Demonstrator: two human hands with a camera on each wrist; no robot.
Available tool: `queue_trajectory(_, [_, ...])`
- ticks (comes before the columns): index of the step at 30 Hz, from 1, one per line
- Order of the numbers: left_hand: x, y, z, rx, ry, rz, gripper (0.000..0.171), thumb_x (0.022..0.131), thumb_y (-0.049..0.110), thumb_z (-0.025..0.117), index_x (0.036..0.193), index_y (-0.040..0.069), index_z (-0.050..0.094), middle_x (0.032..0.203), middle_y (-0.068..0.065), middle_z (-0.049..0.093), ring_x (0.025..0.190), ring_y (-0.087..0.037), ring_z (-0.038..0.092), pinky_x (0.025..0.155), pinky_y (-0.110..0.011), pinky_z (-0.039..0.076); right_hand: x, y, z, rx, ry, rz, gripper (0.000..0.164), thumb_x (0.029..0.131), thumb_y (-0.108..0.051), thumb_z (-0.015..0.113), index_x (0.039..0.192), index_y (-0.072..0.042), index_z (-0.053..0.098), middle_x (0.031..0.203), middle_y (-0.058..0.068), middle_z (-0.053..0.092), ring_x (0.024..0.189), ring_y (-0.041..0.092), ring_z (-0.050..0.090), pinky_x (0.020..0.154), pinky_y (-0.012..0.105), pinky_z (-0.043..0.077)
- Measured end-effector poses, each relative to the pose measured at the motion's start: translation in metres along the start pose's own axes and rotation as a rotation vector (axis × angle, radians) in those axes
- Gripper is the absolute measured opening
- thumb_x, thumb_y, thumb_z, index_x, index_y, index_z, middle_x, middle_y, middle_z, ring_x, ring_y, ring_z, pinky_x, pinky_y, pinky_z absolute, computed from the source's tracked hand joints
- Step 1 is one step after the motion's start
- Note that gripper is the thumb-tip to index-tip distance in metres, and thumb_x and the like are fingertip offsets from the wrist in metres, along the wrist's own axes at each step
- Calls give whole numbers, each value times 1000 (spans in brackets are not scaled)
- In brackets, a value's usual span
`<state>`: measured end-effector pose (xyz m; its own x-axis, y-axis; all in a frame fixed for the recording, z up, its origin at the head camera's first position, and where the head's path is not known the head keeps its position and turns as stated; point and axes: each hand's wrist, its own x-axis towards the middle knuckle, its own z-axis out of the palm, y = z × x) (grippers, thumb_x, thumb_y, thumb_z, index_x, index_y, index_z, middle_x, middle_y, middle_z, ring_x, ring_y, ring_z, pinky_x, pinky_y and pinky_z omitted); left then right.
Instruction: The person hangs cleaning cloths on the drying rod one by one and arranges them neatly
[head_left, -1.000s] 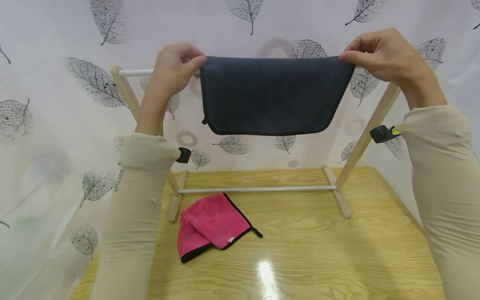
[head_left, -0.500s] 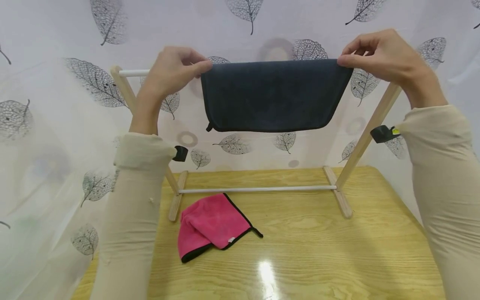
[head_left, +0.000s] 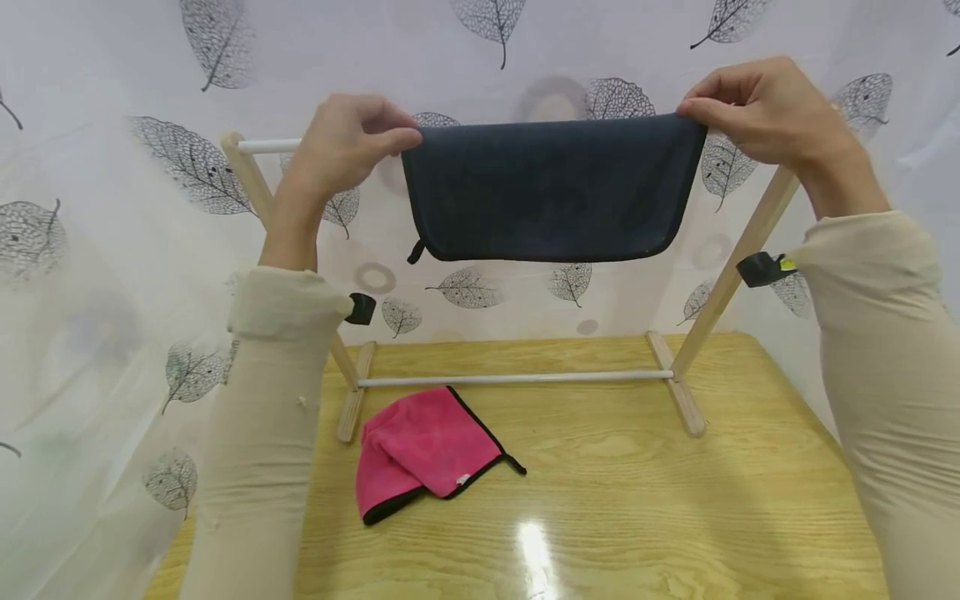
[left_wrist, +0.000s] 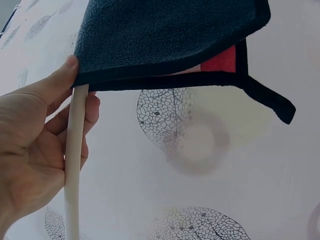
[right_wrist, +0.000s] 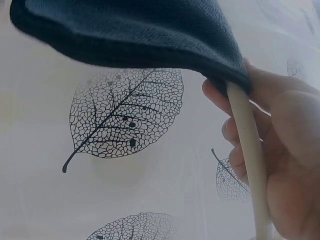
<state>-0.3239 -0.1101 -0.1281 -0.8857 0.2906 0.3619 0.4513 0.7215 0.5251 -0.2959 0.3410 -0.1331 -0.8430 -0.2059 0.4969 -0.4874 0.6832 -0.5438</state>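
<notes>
A dark blue towel (head_left: 551, 192) with black edging hangs folded over the white top rod (head_left: 268, 146) of a wooden rack. My left hand (head_left: 337, 146) pinches its upper left corner at the rod, thumb in front and fingers behind. At the upper right corner, my right hand (head_left: 780, 117) pinches the cloth in the same way. The left wrist view shows both layers of the towel (left_wrist: 165, 35), a strip of red between them and a black loop (left_wrist: 275, 102). In the right wrist view the rod (right_wrist: 247, 140) comes out from under the towel beside my palm.
A pink towel (head_left: 435, 450) with black trim lies crumpled on the wooden table (head_left: 637, 517), near the rack's left foot (head_left: 352, 412). A white lower rod (head_left: 517, 378) joins the rack's feet. Behind stands a pale curtain (head_left: 465, 58) with leaf prints.
My left hand has shifted slightly down, and the towel's left top corner with it. The hanging lower edge has risen a little. My right hand stays nearly in place.
</notes>
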Motion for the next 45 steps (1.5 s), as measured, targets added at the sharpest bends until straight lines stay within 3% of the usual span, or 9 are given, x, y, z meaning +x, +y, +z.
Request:
queue_trajectory(4, [1, 0, -1, 3, 18, 9, 39, 103, 38, 64, 128, 9, 71, 113, -6, 70, 106, -18, 58, 96, -31, 42, -1, -2, 0, -21, 9, 21, 8, 101, -23, 69, 106, -19, 75, 86, -13, 64, 89, 11, 48, 78, 19, 35])
queue_trajectory(9, [2, -1, 0, 12, 53, 31, 37, 105, 36, 63, 124, 6, 71, 108, -7, 69, 102, -18, 58, 91, -29, 41, -4, -5, -3, -26, -10, 69, 12, 94, -24, 78, 102, -17, 74, 93, -4, 60, 85, 15, 45, 70, 22, 34])
queue_trajectory(14, [3, 0, 0, 23, 66, 38, 36, 105, 35, 63, 122, 5, 70, 108, -7, 69, 100, -16, 58, 90, -29, 41, -3, -2, -4, -49, -16, 73, 16, 100, -27, 71, 106, -14, 76, 99, -7, 60, 93, 12, 44, 76, 23, 34])
queue_trajectory(18, [4, 0, 0, 35, 52, 23, 38, 106, 37, 60, 126, 5, 68, 112, -7, 68, 103, -17, 58, 94, -31, 42, -1, 0, -3, -15, -3, 59, 19, 103, -26, 67, 105, -11, 78, 88, -7, 63, 90, 13, 45, 76, 23, 32])
queue_trajectory(22, [3, 1, 0, 37, 42, 4, 39, 107, 37, 58, 128, 5, 66, 115, -6, 67, 106, -18, 58, 95, -32, 42, 0, -1, 0, -15, 6, 33, 18, 103, -25, 67, 98, -14, 80, 74, -8, 61, 80, 15, 44, 65, 22, 34])
queue_trajectory(30, [0, 2, 0, 100, 65, 3, 41, 109, 38, 53, 131, 7, 67, 120, -10, 69, 110, -22, 60, 101, -37, 44, 1, -1, 2, -65, 10, 17, 21, 104, -27, 65, 92, -16, 79, 69, -8, 58, 75, 15, 45, 60, 21, 34])
queue_trajectory(36, [-3, -2, -1, 141, 52, 19, 46, 110, 43, 48, 111, 5, 74, 110, -12, 67, 96, -24, 52, 86, -36, 40, 1, -1, 1, -47, 12, -3, 20, 103, -25, 66, 89, -19, 79, 68, -9, 59, 74, 14, 45, 62, 21, 33])
queue_trajectory(43, [-7, -6, -4, 132, -52, 76, 47, 106, 42, 57, 139, 10, 66, 140, -11, 63, 125, -27, 55, 109, -45, 40, 1, -2, 1, -42, 5, -22, 21, 103, -25, 66, 85, -22, 78, 64, -7, 56, 69, 13, 43, 57, 22, 30])
queue_trajectory(45, [-7, -7, -4, 146, -54, 76, 47, 106, 41, 59, 140, 9, 65, 141, -11, 63, 128, -28, 55, 111, -45, 39, 1, -1, 1, -42, 5, -26, 22, 103, -25, 66, 85, -22, 78, 63, -6, 54, 67, 13, 41, 55, 23, 29])
